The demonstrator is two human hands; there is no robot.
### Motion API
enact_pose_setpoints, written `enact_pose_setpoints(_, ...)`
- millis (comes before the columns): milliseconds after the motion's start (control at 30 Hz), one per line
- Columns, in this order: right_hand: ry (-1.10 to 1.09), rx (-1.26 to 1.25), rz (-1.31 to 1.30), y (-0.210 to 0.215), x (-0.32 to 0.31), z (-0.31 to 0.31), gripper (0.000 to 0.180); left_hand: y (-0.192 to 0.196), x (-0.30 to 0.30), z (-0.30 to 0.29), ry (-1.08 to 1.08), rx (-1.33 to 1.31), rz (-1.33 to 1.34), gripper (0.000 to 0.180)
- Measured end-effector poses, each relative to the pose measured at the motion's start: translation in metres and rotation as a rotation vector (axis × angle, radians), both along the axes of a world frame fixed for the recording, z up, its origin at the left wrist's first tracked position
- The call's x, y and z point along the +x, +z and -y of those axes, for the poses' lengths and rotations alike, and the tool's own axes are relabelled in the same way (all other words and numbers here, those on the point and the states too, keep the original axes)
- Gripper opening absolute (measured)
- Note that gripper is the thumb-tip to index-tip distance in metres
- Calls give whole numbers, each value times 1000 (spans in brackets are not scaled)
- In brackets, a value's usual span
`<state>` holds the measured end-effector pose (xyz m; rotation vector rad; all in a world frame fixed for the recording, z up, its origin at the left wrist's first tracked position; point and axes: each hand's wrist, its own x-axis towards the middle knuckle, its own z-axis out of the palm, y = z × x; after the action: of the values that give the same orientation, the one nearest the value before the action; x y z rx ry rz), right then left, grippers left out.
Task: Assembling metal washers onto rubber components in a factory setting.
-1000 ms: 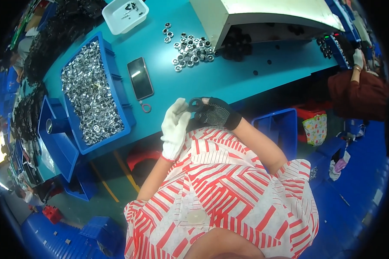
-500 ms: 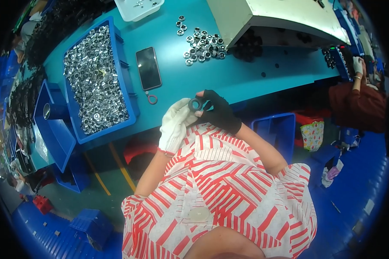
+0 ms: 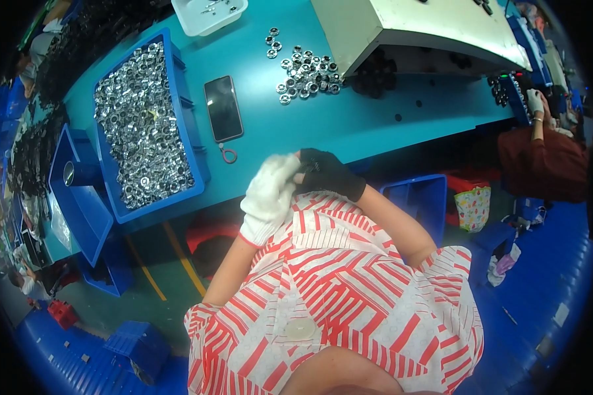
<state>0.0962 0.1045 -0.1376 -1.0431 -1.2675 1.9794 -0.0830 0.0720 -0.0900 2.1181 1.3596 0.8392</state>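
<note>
In front of my chest, at the table's near edge, my two hands press together. My left hand [image 3: 270, 187], in a white glove slightly smeared by motion, is closed and bent over toward the other. My right hand [image 3: 326, 174], in a black glove with bare fingertips, has its fingers curled against the white glove. The dark ring seen between them a moment earlier is now covered by the gloves. Beyond my hands, a loose group of shiny metal rings with dark centres [image 3: 308, 74] lies on the teal table [image 3: 263, 125].
Left stands a blue bin [image 3: 201, 161] heaped with shiny metal rings [image 3: 141, 125]. Beside it lies a phone [image 3: 224, 108] with a finger-ring strap [image 3: 228, 155]. A white tray [image 3: 207, 25] and a cream metal housing [image 3: 356, 33] stand farther back. A co-worker [image 3: 540, 158] sits at far right.
My left hand has rolled over toward the right one and closed up. My right fingers have curled in, and the dark ring has gone out of sight between them. The view has shifted slightly.
</note>
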Motion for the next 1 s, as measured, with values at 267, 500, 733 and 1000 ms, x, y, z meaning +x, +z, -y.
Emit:
enact_pose_setpoints(267,-373,678,732,-67,16,-71,30,-34,-17,6,456,-951,937,38)
enact_pose_setpoints(500,-192,977,1116,-85,22,-142,20,-43,-30,12,513,-1010,1238,38)
enact_pose_setpoints(733,-441,826,783,-93,20,-115,21,-48,-32,13,471,-1011,1368,38)
enact_pose_setpoints(1000,18,853,1102,-83,25,-51,28,-38,-16,0,412,-1104,1784,35)
